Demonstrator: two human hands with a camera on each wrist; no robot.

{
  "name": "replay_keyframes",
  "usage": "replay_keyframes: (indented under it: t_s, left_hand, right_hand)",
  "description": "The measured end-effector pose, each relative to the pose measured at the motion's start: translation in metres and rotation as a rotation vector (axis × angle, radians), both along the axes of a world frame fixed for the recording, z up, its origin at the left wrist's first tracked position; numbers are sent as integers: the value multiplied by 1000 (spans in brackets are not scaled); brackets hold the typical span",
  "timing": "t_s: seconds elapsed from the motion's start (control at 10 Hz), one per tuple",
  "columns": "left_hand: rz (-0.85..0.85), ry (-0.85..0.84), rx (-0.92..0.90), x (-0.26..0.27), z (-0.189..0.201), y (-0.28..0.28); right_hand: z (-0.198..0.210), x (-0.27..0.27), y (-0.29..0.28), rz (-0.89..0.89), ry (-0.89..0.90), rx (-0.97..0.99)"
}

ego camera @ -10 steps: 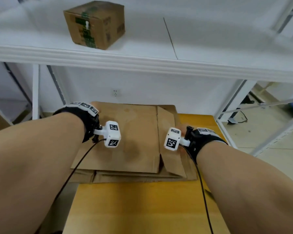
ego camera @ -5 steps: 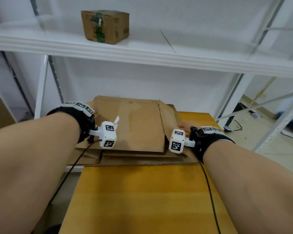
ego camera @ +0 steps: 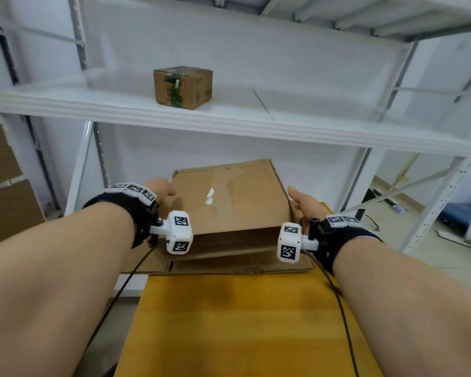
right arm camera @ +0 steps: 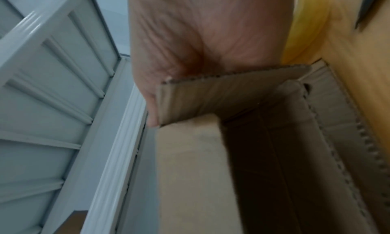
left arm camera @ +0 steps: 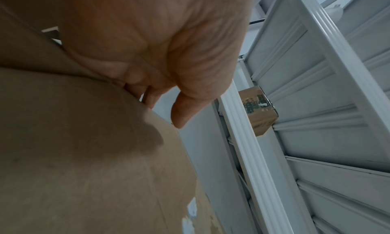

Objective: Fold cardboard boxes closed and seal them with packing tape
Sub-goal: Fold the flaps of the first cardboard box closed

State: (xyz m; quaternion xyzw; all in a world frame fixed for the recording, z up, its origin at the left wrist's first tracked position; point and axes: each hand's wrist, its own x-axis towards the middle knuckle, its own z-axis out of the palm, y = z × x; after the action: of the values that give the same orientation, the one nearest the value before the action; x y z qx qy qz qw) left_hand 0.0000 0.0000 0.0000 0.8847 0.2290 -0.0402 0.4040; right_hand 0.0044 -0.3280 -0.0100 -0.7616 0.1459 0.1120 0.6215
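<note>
- The flattened box [ego camera: 229,202] sat tilted at the yellow tabletop's [ego camera: 229,322] far end, under the white shelf [ego camera: 256,126].
- The left hand [ego camera: 158,189] gripped its left edge.
- The right hand [ego camera: 301,201] apparently held its right flap edge; that wrist view was blurred.
- The tabletop nearer than the box lay bare.

A yellow wooden bench [ego camera: 229,322] carries flattened cardboard [ego camera: 229,268] at its far end, under both grips, overhanging the bench's left edge. Above and beyond the grips, a white shelf [ego camera: 310,126] bears one small closed box [ego camera: 182,87], marked with green print.
</note>
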Motion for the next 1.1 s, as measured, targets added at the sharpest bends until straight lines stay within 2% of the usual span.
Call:
replay_keyframes:
  t_s: [0.1, 0.2, 0.3, 0.4, 0.5, 0.6, 0.8, 0.9, 1.0, 1.1]
  left_hand:
    - [18, -48, -191, -8, -4, 2]
    - [152, -55, -523, -4, -9, 11]
    - [118, -96, -596, -15, 3, 6]
    - [125, -145, -579, -25, 11, 3]
    - [79, -116, -638, -37, 11, 4]
    - [6, -75, -621, -42, 7, 5]
    - [-66, -34, -538, -41, 5, 6]
    - [-125, 30, -504, -43, -4, 5]
    - [-189, 95, -464, -41, -17, 4]
    - [-211, 122, -428, -31, -27, 7]
  right_hand:
    - [-6, -9, 3, 88, 8, 63]
    - [-9, -13, 2, 77, 1, 89]
    - [-9, -16, 0, 50, -50, 122]
    - [-7, -16, -3, 39, -93, 256]
    - [-6, -14, -5, 31, -110, 352]
    - [-5, -14, -7, 0, -118, 381]
    - [-4, -14, -8, -13, -136, 270]
    - [-11, -8, -10, 65, -61, -198]
    - [-16, -1, -11, 201, -10, -754]
    - [-11, -2, -6, 262, -49, -951]
